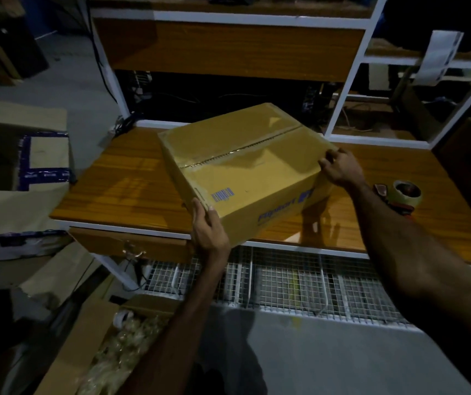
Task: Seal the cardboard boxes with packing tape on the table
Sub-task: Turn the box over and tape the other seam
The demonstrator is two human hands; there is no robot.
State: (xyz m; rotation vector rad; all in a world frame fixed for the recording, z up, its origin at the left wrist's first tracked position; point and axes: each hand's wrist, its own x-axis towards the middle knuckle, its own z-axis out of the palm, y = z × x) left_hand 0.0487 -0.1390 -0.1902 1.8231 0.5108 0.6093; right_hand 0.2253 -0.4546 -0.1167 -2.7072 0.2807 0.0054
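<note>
A closed cardboard box (245, 166) sits at an angle in the centre of the frame on the wooden desk (120, 192), its near corner overhanging the front edge. Clear tape runs along the top seam between the flaps. The left hand (208, 226) grips the near corner — thumb on top, fingers (200, 208) curled against the side. The right hand (341, 168) holds the right-hand top edge, fingers hooked over it. At centre right of the frame a packing tape dispenser (402, 195) rests on the desk, well apart from the box. At lower left, an open carton (86, 337) on the floor holds crumpled clear plastic.
</note>
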